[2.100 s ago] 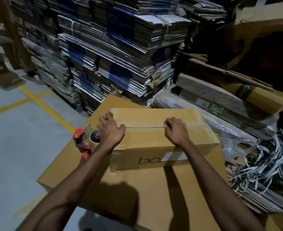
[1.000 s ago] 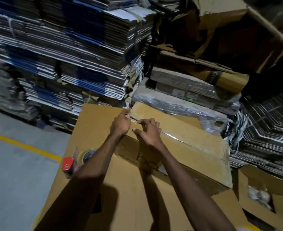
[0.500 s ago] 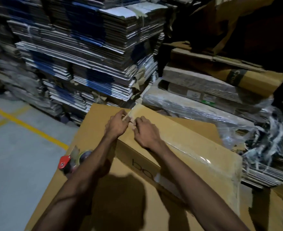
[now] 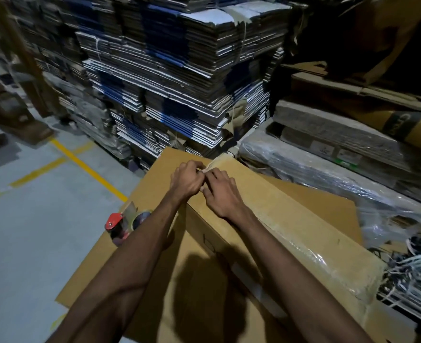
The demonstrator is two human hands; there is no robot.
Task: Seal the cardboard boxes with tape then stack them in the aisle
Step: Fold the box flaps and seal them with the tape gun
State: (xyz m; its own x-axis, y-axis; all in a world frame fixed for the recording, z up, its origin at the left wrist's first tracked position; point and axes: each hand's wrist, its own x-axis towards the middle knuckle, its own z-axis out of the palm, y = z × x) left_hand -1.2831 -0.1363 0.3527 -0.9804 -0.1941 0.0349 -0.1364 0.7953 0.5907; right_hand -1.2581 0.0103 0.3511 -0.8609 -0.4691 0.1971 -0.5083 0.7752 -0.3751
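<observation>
Cardboard fills our view: we see a long brown box (image 4: 291, 233) lying slantwise on top of a much larger flat carton (image 4: 170, 293), with a strip of clear tape (image 4: 303, 246) running along its top seam and folding down over the near right end; our left hand (image 4: 186, 181) and our right hand (image 4: 220, 194) meet at the far end of that box, touching each other; the left hand's fingers (image 4: 194, 167) are curled and pinch the loose end of the tape at the box's far corner, and the right hand's fingers (image 4: 213, 175) are bent down onto the same tape end, though we cannot tell whether they pinch it or only press it flat; a tape dispenser with a red guard (image 4: 120, 225) rests on the larger carton just left of our left forearm, apart from both hands; beyond the box stand tall stacks of flattened cartons (image 4: 179, 78), and to the right lie plastic-wrapped bundles (image 4: 316, 167); grey floor with yellow lines (image 4: 88, 168) spreads to the left; cut strapping (image 4: 412, 271) tangles at the right edge.
</observation>
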